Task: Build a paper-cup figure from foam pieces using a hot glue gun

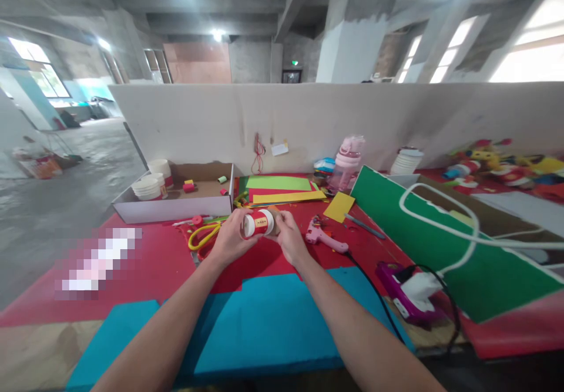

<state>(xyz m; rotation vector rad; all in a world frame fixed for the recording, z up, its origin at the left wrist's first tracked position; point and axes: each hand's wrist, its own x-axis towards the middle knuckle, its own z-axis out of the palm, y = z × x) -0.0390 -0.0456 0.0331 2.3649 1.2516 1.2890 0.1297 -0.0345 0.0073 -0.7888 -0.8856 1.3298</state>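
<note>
A white paper cup (252,225) with a red label and small gold patch lies sideways between my two hands, above the red table surface. My left hand (232,238) wraps around its left end, fingers closed. At the other end, my right hand (289,237) grips the cup with its thumb on top. A brown-orange piece (274,210) shows beside the right fingers; how it joins the cup is hidden. Just left of my left hand lie yellow-handled scissors (200,237). To the right of my right hand rests a pink glue gun (326,238) with a black cord.
A cardboard box (176,210) with stacked white cups stands at back left. Coloured sheets (282,184) and a pink bottle (348,160) sit at the back. Right are a green board (423,245), white cable and purple power strip (403,301). Blue foam (264,327) lines the front.
</note>
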